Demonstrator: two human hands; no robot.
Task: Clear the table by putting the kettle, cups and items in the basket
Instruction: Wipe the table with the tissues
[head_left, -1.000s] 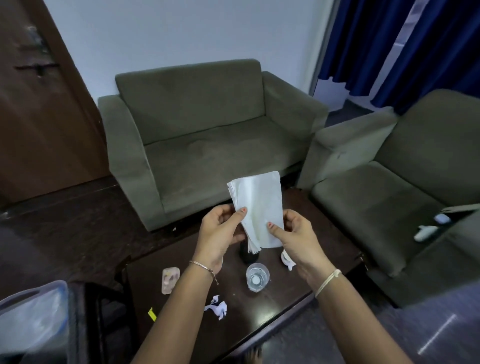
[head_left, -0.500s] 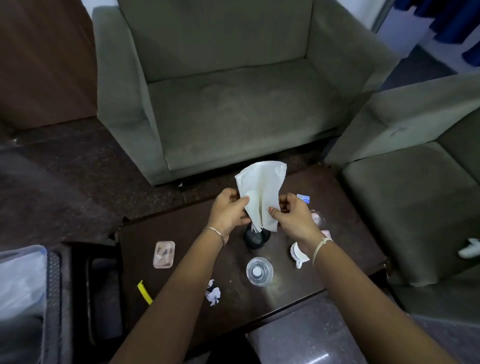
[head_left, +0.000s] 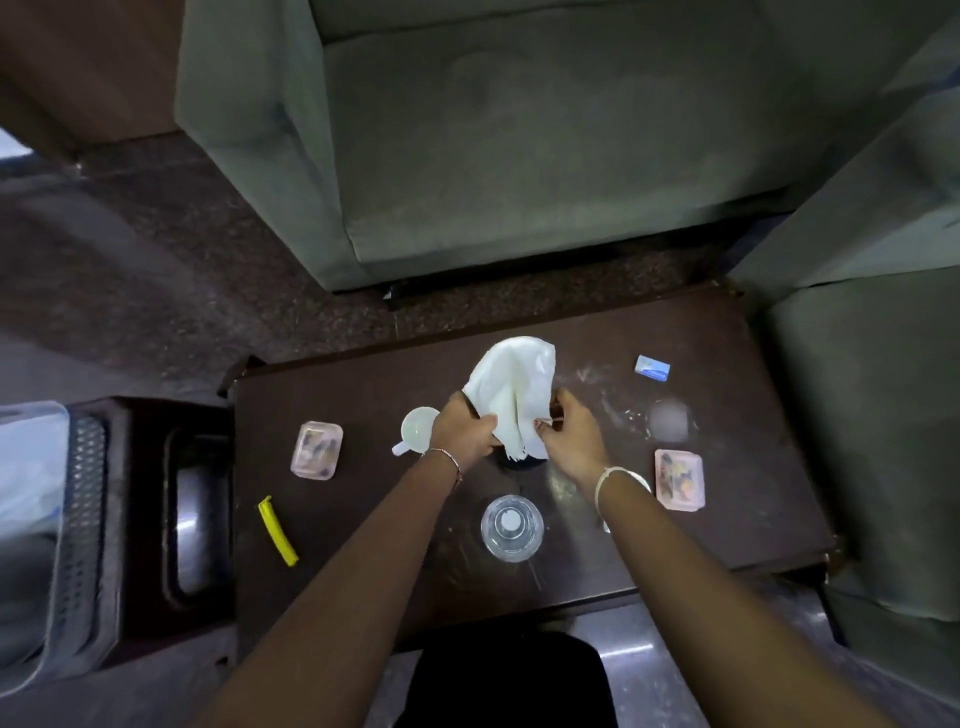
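Observation:
Both hands hold a stack of white napkins over the dark wooden table. My left hand grips its left edge and my right hand pinches its right edge. The napkins' lower ends sit above a small black holder, mostly hidden. A white cup stands just left of my left hand. A clear glass stands nearer me. A grey mesh basket sits on a stool at the far left.
Two pink lidded boxes, a yellow clip, a blue-white packet and a blurred round object lie on the table. Green sofas stand behind and to the right.
The camera tilted down and the table now fills the view. The napkins held by both hands came down close to the black holder.

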